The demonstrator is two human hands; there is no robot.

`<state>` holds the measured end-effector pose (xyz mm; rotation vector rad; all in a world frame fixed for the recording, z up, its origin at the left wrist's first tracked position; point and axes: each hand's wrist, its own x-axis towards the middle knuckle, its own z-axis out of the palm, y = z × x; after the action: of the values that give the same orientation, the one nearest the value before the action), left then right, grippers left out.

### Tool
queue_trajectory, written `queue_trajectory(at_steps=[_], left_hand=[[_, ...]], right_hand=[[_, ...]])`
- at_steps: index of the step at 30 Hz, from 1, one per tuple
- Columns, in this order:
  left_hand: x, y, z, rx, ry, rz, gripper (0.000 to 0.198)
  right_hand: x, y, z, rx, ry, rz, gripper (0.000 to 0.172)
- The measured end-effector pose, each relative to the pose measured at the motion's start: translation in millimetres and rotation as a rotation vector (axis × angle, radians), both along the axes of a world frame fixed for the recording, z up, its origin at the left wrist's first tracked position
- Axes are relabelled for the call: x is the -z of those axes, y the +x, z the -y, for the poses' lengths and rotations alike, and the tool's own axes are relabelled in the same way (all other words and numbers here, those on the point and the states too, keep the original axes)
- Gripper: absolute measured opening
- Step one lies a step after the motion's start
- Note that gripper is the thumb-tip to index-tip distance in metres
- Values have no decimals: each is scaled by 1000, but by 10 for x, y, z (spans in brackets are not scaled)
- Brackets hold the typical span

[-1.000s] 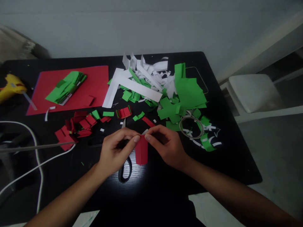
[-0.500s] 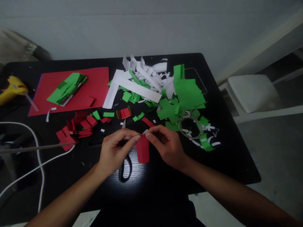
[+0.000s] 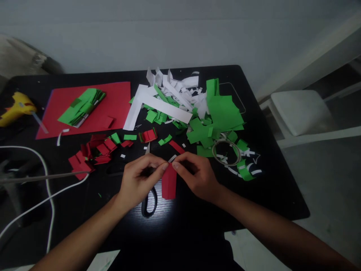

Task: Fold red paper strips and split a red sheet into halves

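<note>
A creased strip of red paper (image 3: pixel 169 182) hangs down between my hands over the front of the black table. My left hand (image 3: pixel 141 177) pinches its top left corner between thumb and fingers. The top right corner is pinched by my right hand (image 3: pixel 199 173). Under my left hand lie the scissors (image 3: pixel 152 205); one black handle loop and a blade tip show, and the rest is covered. Just beyond my fingertips rest a narrow red strip (image 3: pixel 176 146) and a small folded red piece with green edges (image 3: pixel 148 135).
A heap of white paper scraps (image 3: pixel 180 90) and green paper (image 3: pixel 224 113) spreads across the back. A tape ring (image 3: pixel 239 154) lies right. To the left are folded red pieces (image 3: pixel 80 163), a red sheet (image 3: pixel 118 101), a yellow glue gun (image 3: pixel 21 105) and a white cable (image 3: pixel 49 195).
The red paper strip has tilted slightly, its lower end shifting a little left and down. Both hands keep their pinch on it. The whole view has shifted slightly.
</note>
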<state>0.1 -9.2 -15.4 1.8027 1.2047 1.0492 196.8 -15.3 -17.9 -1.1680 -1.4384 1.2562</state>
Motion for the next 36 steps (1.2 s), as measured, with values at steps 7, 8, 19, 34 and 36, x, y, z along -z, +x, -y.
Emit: queue_trajectory(at_steps=[7,8,19,34,36], left_hand=[[-4,-14,4,4,-19,18,10],[-5,-16,1,2,-18,15,9],[-2,-25,1,-14,-56,37,9],[-13,-31,-20,8,-85,48,18],[-11,-30,-21,9,-93,49,18]], right_hand=[[-25,-5,3,29,-31,-45,11],[-24,-5,5,28,-36,-50,11],[2,-18,-5,43,-93,-114,13],[59,-55,-7,68,-144,-297,18],[55,-47,-11,57,-160,-300,19]])
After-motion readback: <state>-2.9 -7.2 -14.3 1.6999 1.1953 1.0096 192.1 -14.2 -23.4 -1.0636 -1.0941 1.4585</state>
